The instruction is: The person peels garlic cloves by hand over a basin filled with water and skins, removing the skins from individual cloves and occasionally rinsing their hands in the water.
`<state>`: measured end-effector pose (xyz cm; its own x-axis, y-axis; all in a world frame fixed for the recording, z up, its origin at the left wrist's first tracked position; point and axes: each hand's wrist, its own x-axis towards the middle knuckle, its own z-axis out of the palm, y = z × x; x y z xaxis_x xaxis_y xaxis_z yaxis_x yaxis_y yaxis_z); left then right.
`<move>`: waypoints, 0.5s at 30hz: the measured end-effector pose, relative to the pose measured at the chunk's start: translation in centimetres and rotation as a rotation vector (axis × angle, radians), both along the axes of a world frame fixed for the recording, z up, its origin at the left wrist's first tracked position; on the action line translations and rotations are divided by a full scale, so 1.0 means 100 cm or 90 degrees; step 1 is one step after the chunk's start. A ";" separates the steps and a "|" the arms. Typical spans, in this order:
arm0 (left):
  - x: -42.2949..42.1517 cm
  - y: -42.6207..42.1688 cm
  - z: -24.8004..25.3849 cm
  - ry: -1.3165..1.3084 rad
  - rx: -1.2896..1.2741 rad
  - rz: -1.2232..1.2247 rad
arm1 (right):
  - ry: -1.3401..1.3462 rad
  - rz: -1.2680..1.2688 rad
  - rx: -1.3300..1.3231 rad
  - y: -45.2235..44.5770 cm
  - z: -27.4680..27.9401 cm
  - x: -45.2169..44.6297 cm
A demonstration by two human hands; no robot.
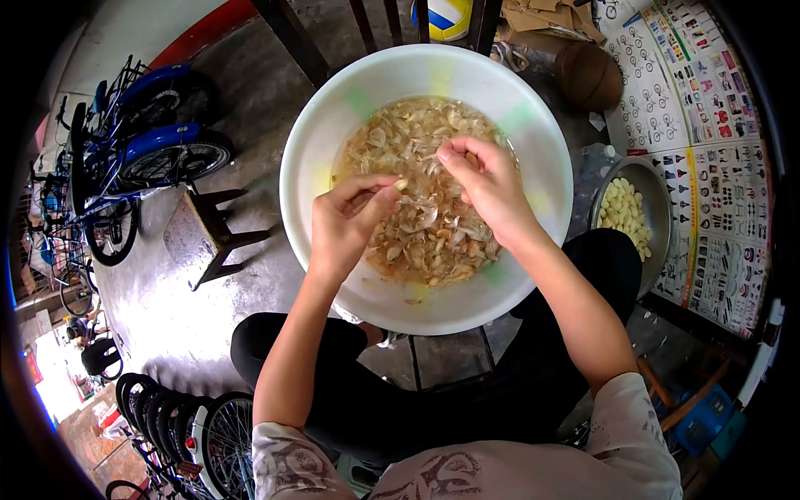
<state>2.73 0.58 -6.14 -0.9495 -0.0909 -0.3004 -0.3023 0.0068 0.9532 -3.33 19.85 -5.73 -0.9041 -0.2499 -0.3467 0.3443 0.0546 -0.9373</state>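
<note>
A wide white plastic basin (312,158) stands before me, with water and many loose garlic skins (425,218) floating in it. Over its left half, my left hand (350,215) pinches a small pale garlic clove (402,183) between thumb and fingertips. My right hand (492,183) hovers a short way to the right, above the skins, its thumb and index finger pressed together. Whatever those fingertips may hold is too small to make out. At the right, a metal bowl (658,218) contains many peeled garlic cloves (623,208).
A low wooden stool (200,237) stands left of the basin. Bicycles (171,150) line the left side. Dark wooden bars (362,25), a ball (446,18) and a brown round object (589,77) are beyond the basin. Printed sheets (708,167) cover a surface at right.
</note>
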 end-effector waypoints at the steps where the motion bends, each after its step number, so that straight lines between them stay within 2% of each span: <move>1: 0.000 0.000 0.000 -0.023 0.025 0.010 | 0.094 0.019 0.080 0.002 -0.004 -0.001; 2: 0.000 0.000 -0.001 -0.023 0.025 0.009 | 0.094 0.018 0.081 0.003 -0.006 -0.001; 4: 0.001 0.000 -0.005 -0.044 0.101 0.045 | 0.376 0.196 0.382 0.005 -0.009 -0.001; 5: 0.000 0.000 -0.005 -0.044 0.101 0.044 | 0.415 0.159 0.336 0.001 -0.008 0.003; 9: 0.001 0.001 -0.005 -0.070 0.108 0.048 | 0.428 0.159 0.361 -0.001 0.000 0.009; 11: 0.002 0.001 -0.005 -0.070 0.119 0.051 | 0.409 0.184 0.266 -0.002 0.002 0.006; 15: 0.003 0.004 -0.005 -0.095 0.139 0.033 | 0.413 0.145 0.221 -0.005 0.000 0.006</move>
